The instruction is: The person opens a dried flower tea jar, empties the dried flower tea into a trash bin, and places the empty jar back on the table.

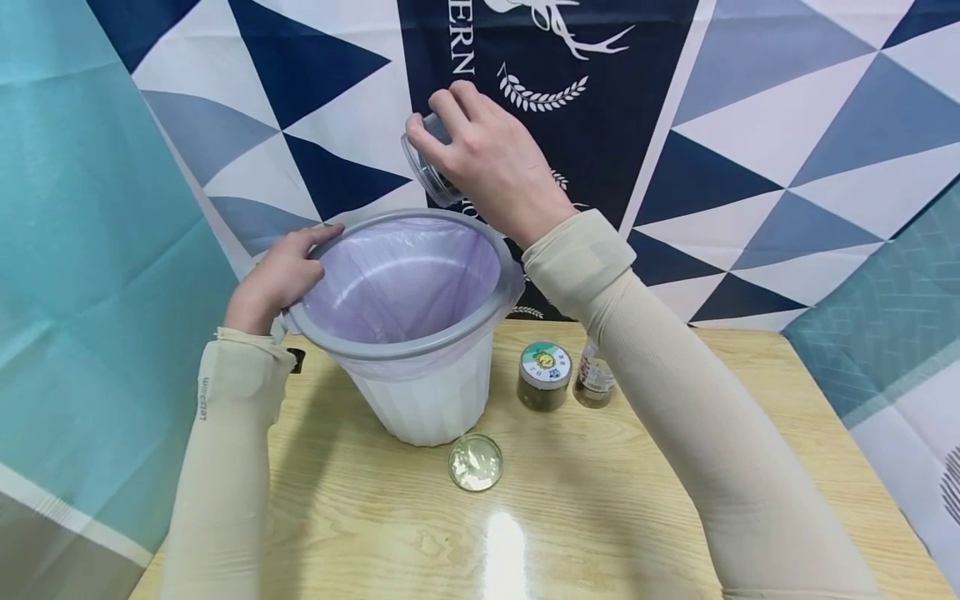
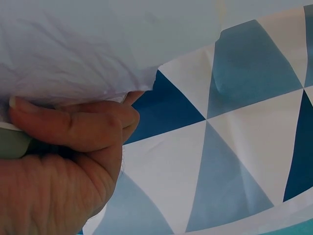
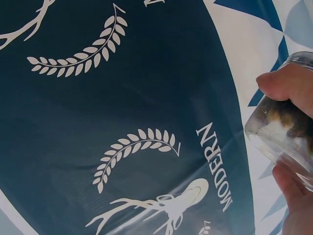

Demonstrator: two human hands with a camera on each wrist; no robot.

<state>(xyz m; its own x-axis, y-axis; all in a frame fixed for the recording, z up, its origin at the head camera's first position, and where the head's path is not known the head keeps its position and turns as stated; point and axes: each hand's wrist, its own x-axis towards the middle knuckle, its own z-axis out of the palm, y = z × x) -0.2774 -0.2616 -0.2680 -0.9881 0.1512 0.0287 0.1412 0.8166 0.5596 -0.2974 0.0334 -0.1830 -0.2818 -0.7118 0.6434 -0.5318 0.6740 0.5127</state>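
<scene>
A white bin (image 1: 431,404) with a grey rim and a thin purple liner (image 1: 390,287) stands on the table, tilted toward me. My left hand (image 1: 276,275) grips the rim at its left side; in the left wrist view the thumb and fingers curl about the liner-covered edge. Above the bin's far right rim, my right hand (image 1: 495,158) holds a clear jar (image 3: 266,129) tipped with its mouth down to the left. Some dark brown contents show through the jar wall in the right wrist view. How much is inside cannot be told.
On the wooden table (image 1: 390,517), a round clear lid (image 1: 476,462) lies in front of the bin. Right of the bin stand a jar with a printed lid (image 1: 544,375) and a small labelled jar (image 1: 595,379), partly behind my right arm. Patterned cloth (image 1: 750,167) hangs behind.
</scene>
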